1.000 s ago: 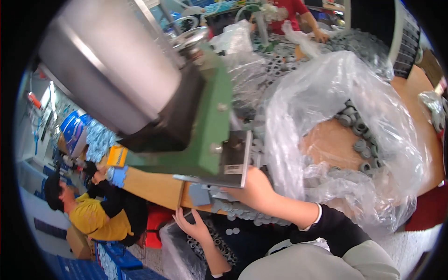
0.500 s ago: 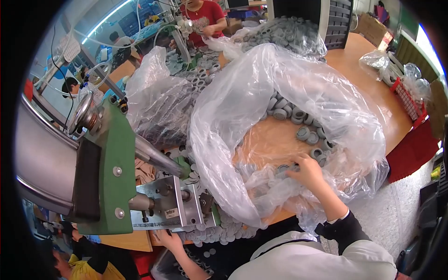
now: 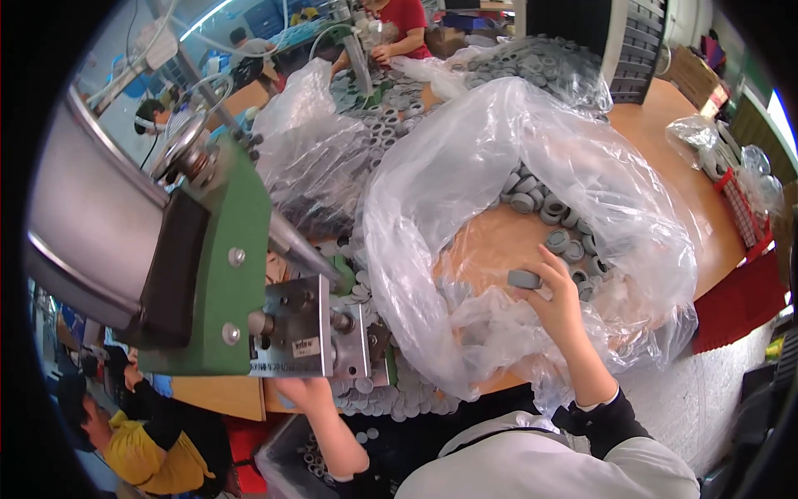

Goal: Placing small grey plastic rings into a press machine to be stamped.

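Note:
My right hand [image 3: 559, 301] is raised over the opening of a large clear plastic bag [image 3: 407, 274], pinching a grey round cap [image 3: 523, 279] between thumb and fingers. More grey ring-shaped caps [image 3: 555, 241] lie inside the bag on its far and right sides. At the lower left, my left hand [image 3: 303, 392] reaches under the metal fixture [image 3: 293, 326] of a green bench press [image 3: 218, 283]. The fixture hides its fingers, so what they touch does not show. Flat grey discs [image 3: 403, 401] are heaped beside the fixture along the table edge.
The press's big steel cylinder [image 3: 91, 216] fills the left side. Behind it stands another clear bag [image 3: 312, 158], with loose grey parts around it. A co-worker in red [image 3: 399, 29] works at the far side, and one in yellow [image 3: 158, 449] sits at lower left. A red basket [image 3: 740, 208] stands at right.
My right hand has lifted from the bag's near edge with a grey cap in its fingers. My left hand has moved in under the fixture, and the whole view has shifted.

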